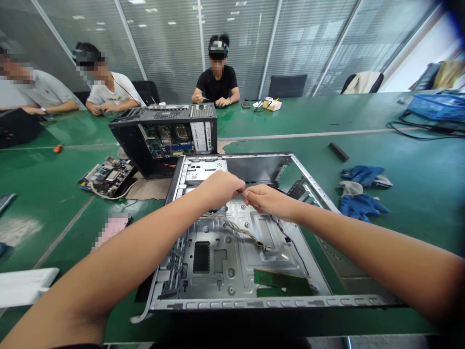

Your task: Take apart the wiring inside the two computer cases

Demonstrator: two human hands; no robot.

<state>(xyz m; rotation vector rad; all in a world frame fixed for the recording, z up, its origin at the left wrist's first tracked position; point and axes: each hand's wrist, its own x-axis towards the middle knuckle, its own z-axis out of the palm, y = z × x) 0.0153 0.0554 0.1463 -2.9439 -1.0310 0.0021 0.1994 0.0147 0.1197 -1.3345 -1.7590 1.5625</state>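
Note:
A computer case [250, 304] lies on its side, its metal interior facing up. Over its middle, my left hand [222, 186] and my right hand [271, 201] meet with fingers closed in a pinch. Something small and thin shows between the fingertips, too small to name. Below the hands, a twisted beige cable bundle [241, 230] runs across the case floor to a connector. On the right, a thin dark cable [296, 246] hangs along the inside. A green strip [279, 278] shows near the front wall; I cannot tell what it is.
Behind stands another open computer case [163, 114], with a circuit board assembly [111, 177] to its left. Blue gloves [363, 206] and a black bar [338, 151] lie right. A blue basket [438, 106] sits far right. Several people [218, 80] sit across the green table [308, 118].

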